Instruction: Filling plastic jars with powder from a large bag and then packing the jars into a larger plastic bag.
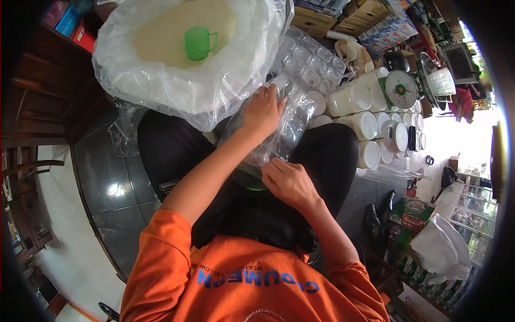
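Note:
A crinkled clear plastic bag lies between my knees, with shiny clear plastic shapes showing through it. My left hand is on its far part, the fingers bent over the film and gripping it. Nearer to me, my right hand pinches the bag's edge, its fingers closed. Ahead to the left stands a large sack lined with white plastic, holding a pale beige grainy material. A green cup with a handle rests on that material. What exactly the clear bag contains I cannot make out.
Right of the bag are clear plastic containers and many white-lidded tubs. A dial scale stands beyond them. Cardboard boxes lie at the back, and a green carton at the right. Dark wooden furniture borders the left.

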The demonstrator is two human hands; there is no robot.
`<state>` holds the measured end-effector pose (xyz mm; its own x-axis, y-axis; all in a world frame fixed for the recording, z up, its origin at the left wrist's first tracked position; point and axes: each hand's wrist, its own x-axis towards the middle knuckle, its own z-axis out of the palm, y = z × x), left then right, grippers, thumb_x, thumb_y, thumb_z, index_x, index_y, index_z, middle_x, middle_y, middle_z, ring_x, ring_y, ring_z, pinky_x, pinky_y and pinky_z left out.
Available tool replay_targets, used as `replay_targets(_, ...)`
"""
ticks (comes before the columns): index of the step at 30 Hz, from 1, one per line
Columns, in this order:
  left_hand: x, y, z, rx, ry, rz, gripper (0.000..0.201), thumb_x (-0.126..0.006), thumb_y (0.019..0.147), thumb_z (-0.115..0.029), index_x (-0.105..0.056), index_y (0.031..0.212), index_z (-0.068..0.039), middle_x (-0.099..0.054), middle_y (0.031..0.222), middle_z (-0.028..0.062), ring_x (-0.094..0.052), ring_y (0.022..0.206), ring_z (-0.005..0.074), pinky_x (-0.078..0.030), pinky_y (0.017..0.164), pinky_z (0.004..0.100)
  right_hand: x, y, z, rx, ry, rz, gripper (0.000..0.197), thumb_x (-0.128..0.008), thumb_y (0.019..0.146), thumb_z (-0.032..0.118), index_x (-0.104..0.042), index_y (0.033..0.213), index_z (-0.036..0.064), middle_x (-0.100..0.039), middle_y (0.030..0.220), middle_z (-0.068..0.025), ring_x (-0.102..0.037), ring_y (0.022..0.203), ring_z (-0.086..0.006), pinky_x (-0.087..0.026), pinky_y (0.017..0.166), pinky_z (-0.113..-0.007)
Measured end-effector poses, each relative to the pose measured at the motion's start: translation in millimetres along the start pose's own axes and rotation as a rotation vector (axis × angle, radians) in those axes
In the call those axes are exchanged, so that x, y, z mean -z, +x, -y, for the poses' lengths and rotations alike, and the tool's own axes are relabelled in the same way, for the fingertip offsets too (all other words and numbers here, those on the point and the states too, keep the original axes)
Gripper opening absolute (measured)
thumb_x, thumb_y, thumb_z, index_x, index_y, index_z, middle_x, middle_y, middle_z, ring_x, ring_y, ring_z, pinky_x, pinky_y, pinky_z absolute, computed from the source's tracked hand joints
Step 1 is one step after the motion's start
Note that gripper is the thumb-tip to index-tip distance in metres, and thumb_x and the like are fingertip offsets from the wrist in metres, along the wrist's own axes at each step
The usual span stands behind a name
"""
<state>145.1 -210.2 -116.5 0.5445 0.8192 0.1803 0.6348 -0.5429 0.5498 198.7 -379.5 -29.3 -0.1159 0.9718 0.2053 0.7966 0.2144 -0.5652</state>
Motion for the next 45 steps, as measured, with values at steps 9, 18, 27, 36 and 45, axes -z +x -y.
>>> replay_targets(9,-11,18,-17,-0.002,-0.041,0.126,0.063,-0.054,0.105,-0.041,-0.052,0.140,0.011,-0.060,0.138,0.0311,-0.056,0.130,0.0450,-0.047,0.108,0.0514,33,5,-3,-0.388,-0.347,0.000,0.054,-0.071,0.088,0.054,-0.064,0.096,0.0004,-0.069,0.089,-0.0132,-0.072,0.072,-0.0344,-0.057,0.059,-0.044)
replay_targets(18,4,13,-22,0.046,-0.027,0.206,0.114,-0.074,0.076,-0.078,-0.042,0.146,0.006,-0.058,0.134,0.0310,-0.061,0.122,0.0478,-0.051,0.099,0.0550,-10,-6,-20,-0.385,-0.393,0.234,0.057,-0.071,0.086,0.060,-0.076,0.083,0.0039,-0.074,0.077,-0.0150,-0.075,0.076,-0.0320,-0.055,0.067,-0.045)
replay_targets(27,6,37,-17,0.077,0.012,0.239,0.112,-0.071,0.080,-0.076,-0.047,0.142,0.014,-0.064,0.128,0.0350,-0.065,0.118,0.0478,-0.051,0.101,0.0504,-1,3,-25,-0.228,-0.185,0.245,0.025,-0.059,0.097,0.025,-0.070,0.086,0.0051,-0.071,0.075,-0.0160,-0.071,0.071,-0.0390,-0.056,0.062,-0.049)
replay_targets(36,8,61,-30,0.156,0.032,0.313,0.108,-0.070,0.079,-0.077,-0.053,0.138,0.012,-0.069,0.120,0.0321,-0.067,0.114,0.0477,-0.053,0.098,0.0515,12,-1,-15,-0.218,-0.228,0.192,0.022,-0.055,0.100,0.022,-0.064,0.092,0.0031,-0.071,0.084,-0.0151,-0.072,0.075,-0.0369,-0.056,0.061,-0.048)
replay_targets(45,5,66,-37,0.165,0.050,0.321,0.103,-0.069,0.080,-0.078,-0.056,0.135,0.009,-0.071,0.117,0.0302,-0.069,0.111,0.0468,-0.053,0.096,0.0517,24,-14,-2,-0.119,-0.299,0.181,0.013,-0.061,0.091,0.013,-0.066,0.092,0.0004,-0.072,0.081,-0.0135,-0.075,0.074,-0.0327,-0.059,0.061,-0.043)
